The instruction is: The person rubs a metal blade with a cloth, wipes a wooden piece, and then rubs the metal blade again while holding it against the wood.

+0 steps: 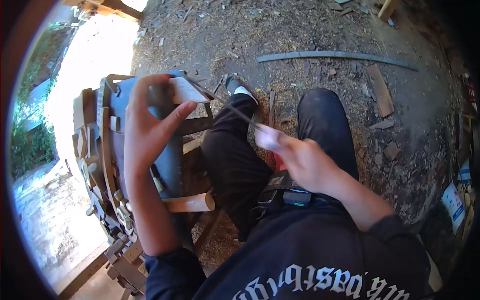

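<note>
The left hand (150, 125) curls around a small pale wooden piece (187, 90), thumb and forefinger spread on either side of it, pinning it against the top of a blue bench vise (167, 150). From just beyond those fingertips a thin file-like tool (232, 111) runs slantwise down to the right hand (295, 155), whose fingers are closed tight on its near end; the hand is blurred, so exactly how it grips cannot be told. The tool's far tip meets the wooden piece right beside the left forefinger. That closeness is the plain hazard: a stroke that skids off the edge could carry the tip into the holding fingers, and the piece, seemingly steadied more by hand than by clamp, could twist loose under a hard push. Below the left wrist a round wooden handle (190, 202) sticks out from the vise. Under the right hand lie the person's dark-trousered knees (320, 120), and farther out sawdust, offcuts and a long curved strip (340, 55) litter the dirt floor (300, 30).
</note>
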A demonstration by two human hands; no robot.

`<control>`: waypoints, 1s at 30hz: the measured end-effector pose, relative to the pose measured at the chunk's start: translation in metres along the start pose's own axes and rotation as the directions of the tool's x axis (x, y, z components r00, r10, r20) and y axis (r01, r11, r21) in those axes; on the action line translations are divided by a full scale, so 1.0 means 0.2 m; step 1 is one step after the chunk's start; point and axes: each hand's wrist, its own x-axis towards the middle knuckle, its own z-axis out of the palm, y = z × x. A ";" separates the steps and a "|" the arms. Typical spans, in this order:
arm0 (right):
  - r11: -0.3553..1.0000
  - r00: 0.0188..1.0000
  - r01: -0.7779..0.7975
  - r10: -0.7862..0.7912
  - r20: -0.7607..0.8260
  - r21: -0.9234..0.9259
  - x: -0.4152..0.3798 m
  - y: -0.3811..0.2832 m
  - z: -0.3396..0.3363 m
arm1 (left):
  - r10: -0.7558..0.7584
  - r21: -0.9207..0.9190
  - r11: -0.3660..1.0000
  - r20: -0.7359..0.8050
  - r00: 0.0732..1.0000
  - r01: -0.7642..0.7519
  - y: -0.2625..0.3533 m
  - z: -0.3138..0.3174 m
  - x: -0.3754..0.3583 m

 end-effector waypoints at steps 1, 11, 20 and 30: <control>0.998 0.998 -0.068 0.068 0.006 -0.003 -0.12 0.04 -0.10 | 0.000 -0.020 1.000 0.014 1.000 0.000 -0.01 -0.01 0.00; 0.964 0.865 -0.011 -0.124 -0.486 -0.265 -0.22 0.51 -0.46 | -0.034 0.261 0.957 0.534 0.845 -0.127 0.17 -0.10 0.42; 0.984 0.917 0.090 -0.141 -0.372 -0.150 -0.02 0.67 -0.36 | -0.116 0.293 0.947 0.698 0.706 -0.134 0.17 -0.06 0.57; 0.994 0.937 -0.006 0.045 -0.346 0.112 0.11 0.76 -0.39 | -0.183 0.318 0.933 0.819 0.543 -0.166 0.19 -0.02 0.65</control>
